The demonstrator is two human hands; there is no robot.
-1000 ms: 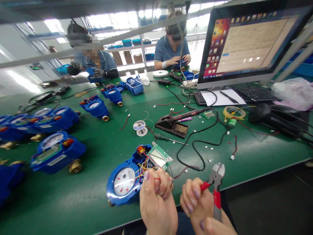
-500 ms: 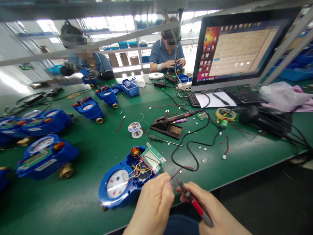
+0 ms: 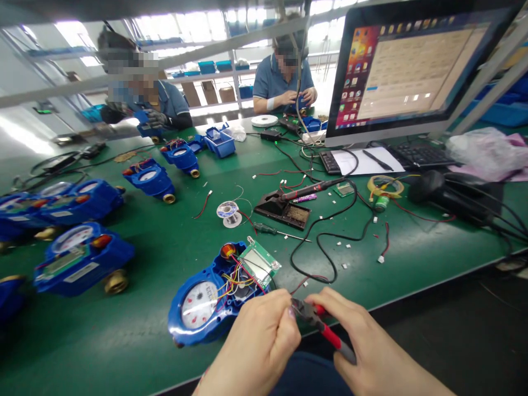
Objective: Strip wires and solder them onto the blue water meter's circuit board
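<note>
The right grip (image 3: pixel 358 322) holds red-handled cutters (image 3: pixel 329 335), tips beside the closed left grip (image 3: pixel 264 325), contents hidden; beyond it leftward lies a blue meter (image 3: pixel 224 318).

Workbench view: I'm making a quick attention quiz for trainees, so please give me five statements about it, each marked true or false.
1. The right hand holds pliers with red on the handles. True.
2. The left hand lies spread flat on the table. False: it is closed, fingers curled, at the nose of the pliers.
3. The blue meter nearest the hands has coloured wires showing in its open part. True.
4. The computer screen is dark. False: it is lit, with icons and a window on it.
5. The screwdriver lies nearer the camera than the soldering iron. True.
</note>
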